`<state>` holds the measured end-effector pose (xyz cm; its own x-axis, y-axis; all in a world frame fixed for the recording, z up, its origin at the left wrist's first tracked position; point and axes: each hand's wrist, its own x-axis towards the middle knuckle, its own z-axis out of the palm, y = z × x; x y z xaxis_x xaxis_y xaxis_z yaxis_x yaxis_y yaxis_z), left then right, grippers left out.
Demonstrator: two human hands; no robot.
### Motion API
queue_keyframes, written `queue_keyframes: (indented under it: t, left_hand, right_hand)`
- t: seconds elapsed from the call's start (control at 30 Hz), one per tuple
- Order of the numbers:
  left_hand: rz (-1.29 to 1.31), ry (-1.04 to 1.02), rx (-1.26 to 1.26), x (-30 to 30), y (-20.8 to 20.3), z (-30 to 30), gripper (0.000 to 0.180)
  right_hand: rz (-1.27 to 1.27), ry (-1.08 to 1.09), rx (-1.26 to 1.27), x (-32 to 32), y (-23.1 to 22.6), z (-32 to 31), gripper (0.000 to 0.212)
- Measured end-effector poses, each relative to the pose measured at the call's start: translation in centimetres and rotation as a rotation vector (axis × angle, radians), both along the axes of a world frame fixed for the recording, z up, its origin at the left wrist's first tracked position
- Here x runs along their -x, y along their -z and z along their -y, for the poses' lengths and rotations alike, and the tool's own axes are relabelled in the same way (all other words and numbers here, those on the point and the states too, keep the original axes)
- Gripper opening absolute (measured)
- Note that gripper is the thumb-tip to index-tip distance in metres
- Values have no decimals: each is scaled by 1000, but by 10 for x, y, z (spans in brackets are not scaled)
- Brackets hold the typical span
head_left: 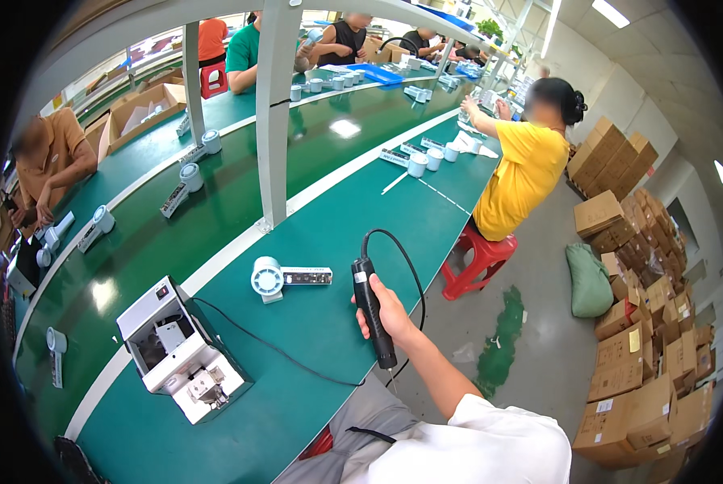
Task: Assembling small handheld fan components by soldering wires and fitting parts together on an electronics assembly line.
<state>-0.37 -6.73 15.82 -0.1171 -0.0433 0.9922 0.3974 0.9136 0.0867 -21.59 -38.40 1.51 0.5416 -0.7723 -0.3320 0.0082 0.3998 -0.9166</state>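
Observation:
My right hand [389, 313] is closed around a black electric screwdriver [368, 302], its thin bit pointing down toward my lap past the table's edge. A black cable loops from the screwdriver's upper end. My left hand is not in view. To the left of the screwdriver, a light blue handheld fan [267, 278] lies on the green table [313, 234], its round head facing up. Its opened handle [307, 276] shows a circuit board inside. Nearer and further left stands a white and black screw feeder [185, 351] with its top uncovered.
A green conveyor belt [321, 153] carrying several fan parts runs beyond a metal post [274, 121]. Fan heads [417, 164] stand farther along the table. A co-worker in yellow [531, 165] sits on a red stool [478, 262]. Cardboard boxes [632, 427] are piled at the right.

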Motion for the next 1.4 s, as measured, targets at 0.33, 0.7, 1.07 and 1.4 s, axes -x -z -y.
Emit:
queue_keyframes:
  t: [0.33,0.7,1.07,1.4]
  left_hand:
    - [-41,48,42,7,12,14,21]
    - [78,-41,-39,-3,-6,-10,21]
    - [227,-113,-109,-1,-34,-24,21]
    - [181,42,-35,1,-22,9,22]
  right_hand:
    - [-33,0,-14,-6,-1,-2,68]
    - [-3,43,-23,-4,-2,-2,64]
    - [18,17,-2,-4,1,-2,65]
    - [-1,32,-21,-4,2,-2,67]
